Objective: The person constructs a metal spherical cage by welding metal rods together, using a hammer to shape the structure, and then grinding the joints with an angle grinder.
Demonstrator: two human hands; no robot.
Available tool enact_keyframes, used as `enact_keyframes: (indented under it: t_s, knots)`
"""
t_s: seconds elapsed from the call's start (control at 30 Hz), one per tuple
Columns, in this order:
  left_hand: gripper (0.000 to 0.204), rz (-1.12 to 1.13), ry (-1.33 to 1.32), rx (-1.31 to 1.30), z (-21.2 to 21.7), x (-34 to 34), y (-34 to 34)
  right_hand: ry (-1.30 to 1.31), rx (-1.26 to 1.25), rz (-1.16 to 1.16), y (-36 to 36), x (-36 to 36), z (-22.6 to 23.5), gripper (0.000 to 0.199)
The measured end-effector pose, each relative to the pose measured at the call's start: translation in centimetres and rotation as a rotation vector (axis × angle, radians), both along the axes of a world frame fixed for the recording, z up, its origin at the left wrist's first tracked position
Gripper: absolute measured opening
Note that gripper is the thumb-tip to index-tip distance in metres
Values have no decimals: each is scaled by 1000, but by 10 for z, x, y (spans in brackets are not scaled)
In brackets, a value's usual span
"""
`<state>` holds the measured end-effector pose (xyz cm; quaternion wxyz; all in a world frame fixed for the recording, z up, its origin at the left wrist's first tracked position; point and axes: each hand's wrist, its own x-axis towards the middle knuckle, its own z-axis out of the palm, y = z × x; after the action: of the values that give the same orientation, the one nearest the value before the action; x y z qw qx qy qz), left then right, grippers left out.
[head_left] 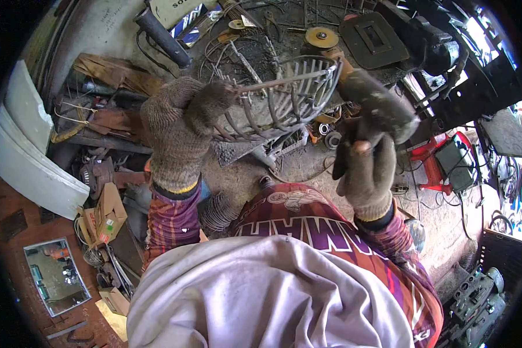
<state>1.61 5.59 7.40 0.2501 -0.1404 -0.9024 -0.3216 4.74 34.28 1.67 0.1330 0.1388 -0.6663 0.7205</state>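
My left hand (182,116), in a grey-brown knitted glove, is closed around the left end of a basket-shaped frame of bent metal rods (284,119). The frame is held raised in front of me, its curved ribs side by side under a long straight rod. On the right, my gloved right hand (368,171) is closed on what looks like a hammer (380,107). Its thick dark head has a worn, shiny end and is slightly blurred. The head is close to the frame's right end; whether they touch I cannot tell. The hammer's grip is mostly hidden by my fingers.
Beyond the frame are a yellow grinding disc (322,37), a dark welding mask (374,39) and a dark cylinder (162,37). A red-framed machine (446,159) stands at right among cables. Cardboard boxes (105,214) and a mirror (57,275) are at left.
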Motion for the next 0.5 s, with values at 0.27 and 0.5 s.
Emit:
enact_keyframes:
  t_s: [0.27, 0.5]
  knots:
    - [28, -49, -227, 152, -11, -4, -29, -58, -108, -99, 11, -40, 4, 53]
    - [21, -189, -49, 691, -9, -4, 4, -154, -64, -51, 10, -53, -14, 62]
